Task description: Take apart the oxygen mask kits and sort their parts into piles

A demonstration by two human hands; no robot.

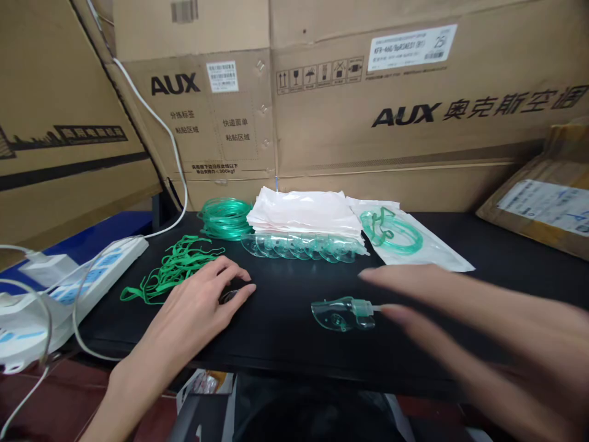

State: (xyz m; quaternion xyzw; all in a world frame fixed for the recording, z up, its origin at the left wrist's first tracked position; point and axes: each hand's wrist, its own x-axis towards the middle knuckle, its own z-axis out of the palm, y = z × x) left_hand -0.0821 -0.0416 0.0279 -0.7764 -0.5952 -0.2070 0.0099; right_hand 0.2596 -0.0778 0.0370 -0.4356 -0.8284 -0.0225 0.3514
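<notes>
Here, the blurred right hand [488, 319] holds its fingers apart, the thumb tip at the pale nozzle of a clear green-tinted plastic mask [338, 314] lying on the black surface [276, 331]. The left hand [202, 294] rests left of it, fingers curled and slightly apart from the thumb, beside tangled flat green elastic straps [184, 264]. Farther back sit a row of overlapping translucent green masks [301, 247], a coil of glossy green tubing [226, 218] and stacked white packets [301, 209]; brown cardboard cartons [322, 141] stand behind.
</notes>
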